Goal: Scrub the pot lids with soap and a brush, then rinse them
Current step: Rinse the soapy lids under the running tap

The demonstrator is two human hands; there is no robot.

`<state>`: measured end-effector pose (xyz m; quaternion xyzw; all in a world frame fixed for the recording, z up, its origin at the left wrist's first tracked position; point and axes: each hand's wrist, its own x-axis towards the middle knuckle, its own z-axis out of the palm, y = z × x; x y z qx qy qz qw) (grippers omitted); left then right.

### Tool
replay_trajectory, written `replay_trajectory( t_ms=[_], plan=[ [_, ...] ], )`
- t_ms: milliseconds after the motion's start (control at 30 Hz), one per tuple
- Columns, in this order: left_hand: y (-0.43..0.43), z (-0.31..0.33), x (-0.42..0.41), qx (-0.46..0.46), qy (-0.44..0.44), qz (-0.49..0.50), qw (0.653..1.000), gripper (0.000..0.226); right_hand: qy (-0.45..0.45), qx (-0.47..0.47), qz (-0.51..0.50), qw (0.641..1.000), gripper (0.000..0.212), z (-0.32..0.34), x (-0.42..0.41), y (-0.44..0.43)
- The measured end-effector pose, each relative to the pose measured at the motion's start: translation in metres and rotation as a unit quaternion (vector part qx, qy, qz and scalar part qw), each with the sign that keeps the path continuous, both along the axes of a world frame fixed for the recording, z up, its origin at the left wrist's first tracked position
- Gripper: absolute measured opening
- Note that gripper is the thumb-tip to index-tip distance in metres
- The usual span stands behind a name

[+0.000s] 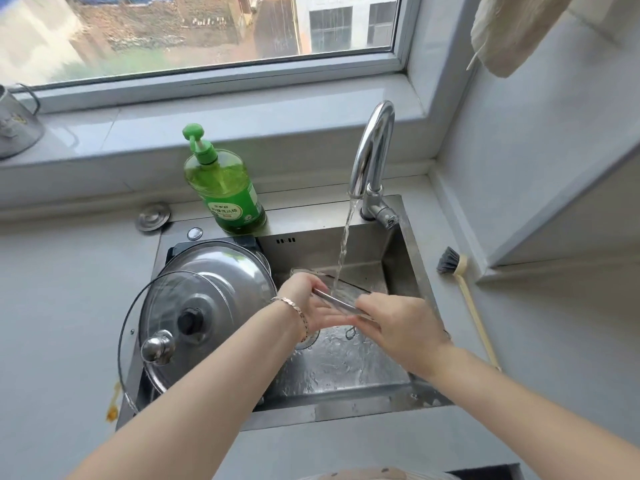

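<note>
A glass pot lid (341, 296) with a metal rim is held on edge under the running water from the tap (372, 157). My left hand (308, 306) grips its left side, thumb over the rim. My right hand (398, 327) grips its near right edge. At the left of the sink, a second glass lid (166, 313) with a chrome knob leans on a steel lid (221, 271). The brush (460, 292) lies on the counter right of the sink. A green soap bottle (225, 188) stands behind the sink.
The steel sink (346, 372) is wet, with a drain under my hands. A small metal plug cover (153, 216) lies on the counter at the back left. A metal cup (17, 123) stands on the windowsill. A cloth (512, 29) hangs top right.
</note>
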<state>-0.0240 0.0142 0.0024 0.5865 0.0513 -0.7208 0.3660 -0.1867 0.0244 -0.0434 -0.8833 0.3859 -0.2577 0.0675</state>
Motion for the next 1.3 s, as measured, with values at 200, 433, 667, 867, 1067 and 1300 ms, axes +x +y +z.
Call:
replay_trajectory(
  t_ms=[200, 433, 667, 867, 1067, 1300],
  plan=[
    [0.008, -0.014, 0.002, -0.133, -0.13, 0.01, 0.982, 0.08, -0.107, 0.442, -0.025, 0.89, 0.053, -0.017, -0.015, -0.002],
    [0.018, 0.003, 0.028, -0.242, -0.069, 0.044, 0.967, 0.084, -0.437, 0.669, -0.33, 0.502, 0.054, -0.051, -0.016, -0.042],
    [0.021, -0.027, 0.036, -0.186, 0.059, 0.094, 0.976, 0.06, -0.548, 0.591, -0.277, 0.522, 0.037, -0.024, -0.023, -0.058],
    [0.016, -0.059, 0.016, -0.041, 0.073, 0.119, 0.989, 0.034, -0.47, 0.517, -0.316, 0.642, 0.037, 0.003, -0.051, -0.058],
    [0.019, -0.081, -0.012, 0.019, 0.124, 0.156, 0.98, 0.06, -0.431, 0.461, -0.334, 0.7, 0.034, 0.031, -0.06, -0.056],
    [0.026, -0.069, -0.006, 0.047, 0.091, 0.146, 0.984, 0.053, -0.378, 0.54, -0.364, 0.658, 0.022, 0.031, -0.064, -0.057]
  ],
)
